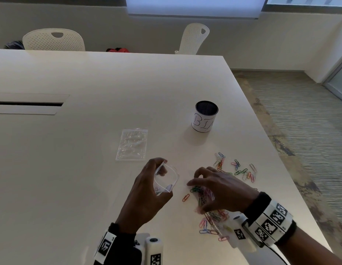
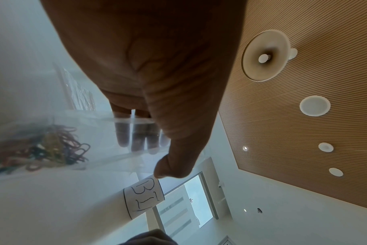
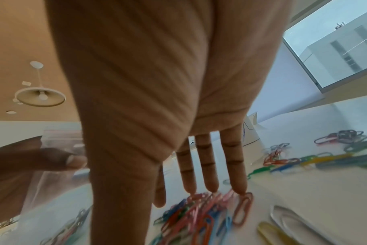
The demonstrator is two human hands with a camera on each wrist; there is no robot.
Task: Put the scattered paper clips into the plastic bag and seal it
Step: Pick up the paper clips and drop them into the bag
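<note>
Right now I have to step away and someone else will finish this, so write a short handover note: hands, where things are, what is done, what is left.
Left hand: holds the open plastic bag just above the table, mouth spread, thumb and fingers pinching its rim.
Right hand: fingers reach down onto a heap of paper clips; no firm grasp is visible.
Done: some clips already lie in the held bag.
Left: many coloured clips lie scattered on the table, under and beyond the right hand. Gather them in, then press the bag's seal shut.
Also there: a second flat bag and a labelled bin cup, both untouched.
</note>
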